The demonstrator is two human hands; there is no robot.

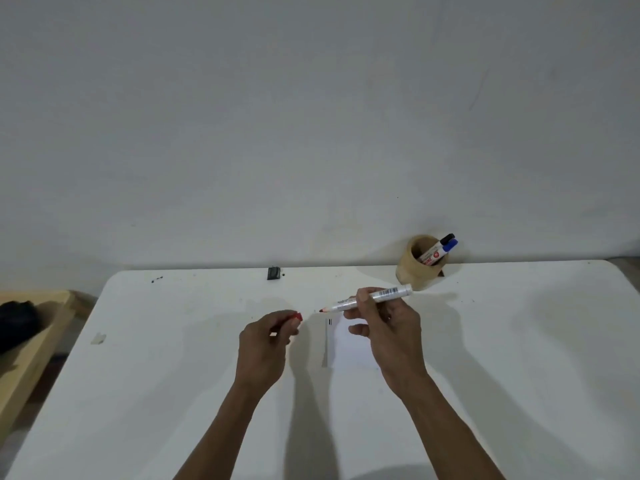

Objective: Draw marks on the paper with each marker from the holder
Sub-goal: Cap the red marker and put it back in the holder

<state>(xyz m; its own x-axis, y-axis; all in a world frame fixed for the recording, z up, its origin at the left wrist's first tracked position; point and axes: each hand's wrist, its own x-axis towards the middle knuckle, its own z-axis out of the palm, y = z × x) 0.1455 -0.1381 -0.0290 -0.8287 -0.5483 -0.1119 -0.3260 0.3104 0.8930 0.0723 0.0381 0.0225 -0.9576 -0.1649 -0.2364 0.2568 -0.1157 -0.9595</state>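
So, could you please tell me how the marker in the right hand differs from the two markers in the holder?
The marker in the right hand is uncapped, its red tip bare; the two markers in the holder wear caps, one black, one blue. The held marker lies nearly level above the paper; the others lean in the holder. Its red cap is in the left hand. All have white barrels.

- Uncapped marker (367, 299): white barrel with a barcode, dark red tip pointing toward 8 o'clock, held nearly level above the paper's top edge.
- Red cap (297, 317): off the marker, at 9 o'clock from the tip, just apart from it.
- Paper (349, 344): white sheet lying flat, two short black marks at its top left corner.
- Holder (417, 263): tan round cup at 1 o'clock from the paper, containing two capped markers (438, 251), black and blue caps leaning right.
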